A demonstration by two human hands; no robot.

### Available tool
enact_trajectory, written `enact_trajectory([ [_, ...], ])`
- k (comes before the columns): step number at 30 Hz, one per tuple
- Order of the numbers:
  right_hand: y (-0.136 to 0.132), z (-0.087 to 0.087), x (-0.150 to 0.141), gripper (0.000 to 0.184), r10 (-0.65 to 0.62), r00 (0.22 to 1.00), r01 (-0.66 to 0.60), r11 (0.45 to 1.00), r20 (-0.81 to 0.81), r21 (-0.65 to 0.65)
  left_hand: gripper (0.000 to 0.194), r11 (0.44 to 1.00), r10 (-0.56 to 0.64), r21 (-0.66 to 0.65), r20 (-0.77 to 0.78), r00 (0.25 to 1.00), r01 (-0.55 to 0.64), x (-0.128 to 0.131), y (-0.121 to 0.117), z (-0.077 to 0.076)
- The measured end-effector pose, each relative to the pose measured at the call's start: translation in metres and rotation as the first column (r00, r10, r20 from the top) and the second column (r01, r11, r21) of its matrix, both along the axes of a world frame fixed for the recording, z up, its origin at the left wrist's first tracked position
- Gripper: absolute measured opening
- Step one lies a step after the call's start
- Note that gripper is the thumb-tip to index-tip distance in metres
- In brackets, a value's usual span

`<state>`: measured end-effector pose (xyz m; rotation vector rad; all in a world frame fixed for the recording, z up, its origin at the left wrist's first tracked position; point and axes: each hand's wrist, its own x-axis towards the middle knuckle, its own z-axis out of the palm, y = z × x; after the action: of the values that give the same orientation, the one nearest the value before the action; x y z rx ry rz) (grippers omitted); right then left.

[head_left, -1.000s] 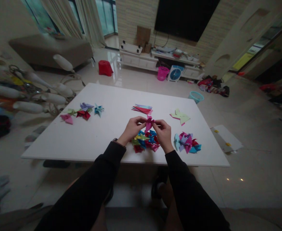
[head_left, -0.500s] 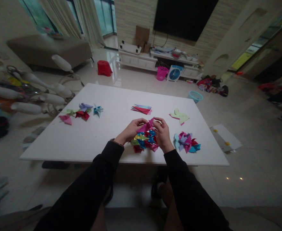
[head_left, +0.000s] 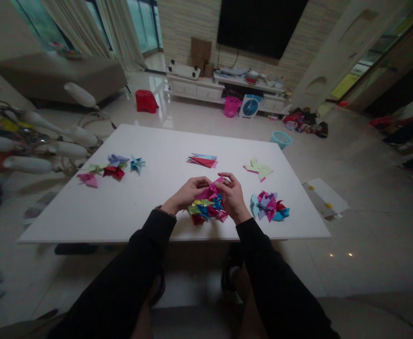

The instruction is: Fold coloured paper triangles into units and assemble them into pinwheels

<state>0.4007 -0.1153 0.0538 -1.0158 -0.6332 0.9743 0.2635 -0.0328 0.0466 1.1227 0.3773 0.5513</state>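
Note:
Between my hands I hold a magenta origami crane (head_left: 210, 190) above the white table (head_left: 136, 207). My left hand (head_left: 188, 192) pinches its left side, and my right hand (head_left: 232, 195) grips the right side with bent fingers. Just under them lies a pile of folded paper cranes (head_left: 203, 211) in yellow, green, blue, red and pink, partly hidden by my hands. Right of my right hand sits a second cluster of cranes (head_left: 270, 206) in purple, light blue, magenta and red.
Beyond my hands lie narrow folded papers (head_left: 202, 161) and, to the right, flat light-green folded pieces (head_left: 258, 168) over pink ones. More cranes (head_left: 114, 170) rest at the table's left. A lamp with white shades (head_left: 65, 149) stands by the left edge; a blue basket (head_left: 281, 139) is behind the right corner.
My right fingers have shifted over the magenta crane, covering more of its right side, and my hands are closer together. The whole view has shifted slightly.

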Motion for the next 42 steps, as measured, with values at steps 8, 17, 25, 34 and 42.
enact_trajectory([
  [8,0.002,-0.001,0.002,0.036,-0.044,0.998,0.041,0.997,-0.034,-0.072,0.039,0.992,0.112,0.056,-0.018,0.994,-0.110,0.003,0.003,-0.006],
  [17,0.000,0.001,0.000,0.039,-0.014,0.998,0.009,0.997,-0.059,-0.072,0.043,0.992,0.109,0.075,-0.049,0.993,-0.105,0.002,0.002,-0.005],
  [25,0.000,0.000,-0.002,0.036,0.021,0.998,-0.027,0.992,-0.054,-0.121,0.037,0.994,0.083,0.069,-0.060,0.995,-0.079,0.000,0.004,-0.008],
  [34,0.005,-0.006,0.009,0.021,-0.208,0.961,0.229,0.968,0.184,-0.103,0.035,0.977,0.203,0.082,-0.087,0.975,-0.196,0.004,0.006,-0.014],
  [42,-0.003,0.000,0.010,0.011,-0.135,0.841,0.162,0.987,0.524,-0.005,0.038,0.942,0.321,0.154,-0.148,0.935,-0.299,0.004,0.009,-0.012],
])
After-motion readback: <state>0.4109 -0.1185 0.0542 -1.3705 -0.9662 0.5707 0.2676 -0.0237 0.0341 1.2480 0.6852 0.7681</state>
